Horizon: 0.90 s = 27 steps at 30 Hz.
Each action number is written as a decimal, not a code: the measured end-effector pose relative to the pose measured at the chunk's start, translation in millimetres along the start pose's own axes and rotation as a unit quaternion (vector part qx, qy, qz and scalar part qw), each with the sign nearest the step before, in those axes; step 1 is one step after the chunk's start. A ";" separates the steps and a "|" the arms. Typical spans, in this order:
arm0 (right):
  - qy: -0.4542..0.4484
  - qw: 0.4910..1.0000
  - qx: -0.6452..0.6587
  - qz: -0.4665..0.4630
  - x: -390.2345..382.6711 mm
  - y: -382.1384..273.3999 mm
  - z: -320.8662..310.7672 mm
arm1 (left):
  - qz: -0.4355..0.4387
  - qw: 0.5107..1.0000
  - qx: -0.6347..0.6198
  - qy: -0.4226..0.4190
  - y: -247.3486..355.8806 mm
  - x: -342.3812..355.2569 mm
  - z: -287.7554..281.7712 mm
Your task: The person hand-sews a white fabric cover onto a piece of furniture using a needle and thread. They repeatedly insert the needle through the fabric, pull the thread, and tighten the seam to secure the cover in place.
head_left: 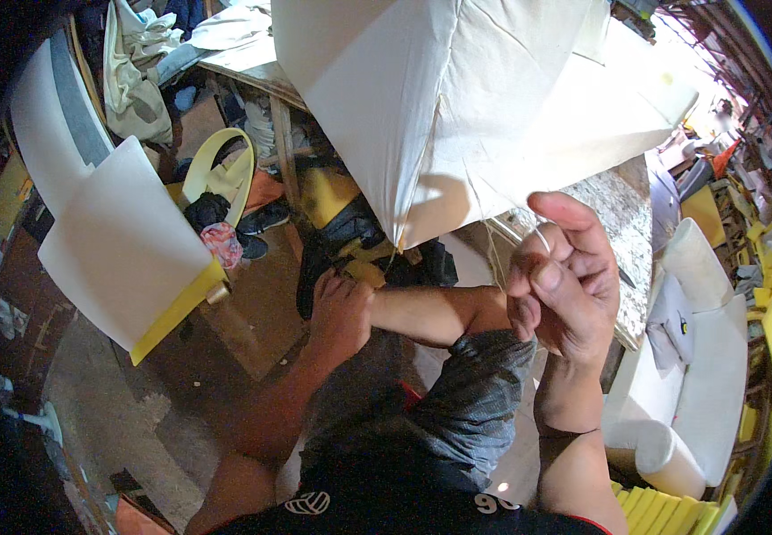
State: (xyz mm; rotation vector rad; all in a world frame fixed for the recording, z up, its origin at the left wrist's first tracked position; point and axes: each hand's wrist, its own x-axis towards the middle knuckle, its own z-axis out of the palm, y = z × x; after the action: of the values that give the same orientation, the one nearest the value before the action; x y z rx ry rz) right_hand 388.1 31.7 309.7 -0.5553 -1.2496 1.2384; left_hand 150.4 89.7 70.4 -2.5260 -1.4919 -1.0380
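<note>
A large white fabric-covered upholstery piece point(359, 98) juts toward me, its pointed corner hanging over the edge of the work surface. A seam runs down to that corner, and loose thread point(491, 245) trails below the fabric. My right hand point(573, 267) is raised to the right of the corner, thumb and fingers closed on the thread; whether a needle is there I cannot make out. Below the corner, my left hand point(343, 308) is closed beside my bare leg point(430, 314). Its curled fingers hide whatever they hold.
At left stands a white curved panel point(123, 241) with a yellow foam edge. Behind it are a pale yellow oval ring point(241, 169) and piled cloth. A white armchair-like seat point(698, 374) is at right, near yellow foam pieces point(662, 513). A wooden table point(613, 201) supports the upholstery.
</note>
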 end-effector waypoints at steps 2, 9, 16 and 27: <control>0.003 1.000 -0.012 -0.022 -4.6 -1.4 -5.2 | -0.036 0.999 -0.008 -0.015 -14.6 -32.5 9.0; 0.029 0.979 -0.172 -0.105 4.9 8.2 2.4 | -0.163 0.985 0.029 -0.056 -76.4 -167.0 35.7; 0.089 0.910 -0.338 -0.221 43.1 52.7 0.8 | -0.366 0.895 -0.005 -0.254 -86.2 -272.2 43.6; 0.036 0.990 -0.124 0.052 37.2 109.8 32.6 | -0.544 0.751 -0.086 -0.364 -81.3 -371.7 41.4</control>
State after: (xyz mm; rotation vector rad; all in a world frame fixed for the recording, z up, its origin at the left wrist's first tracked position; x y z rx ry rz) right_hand 310.1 90.3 239.0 -0.8478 -1.3349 1.1451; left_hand -10.0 -137.7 -192.3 -2.0697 -3.4198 -0.0211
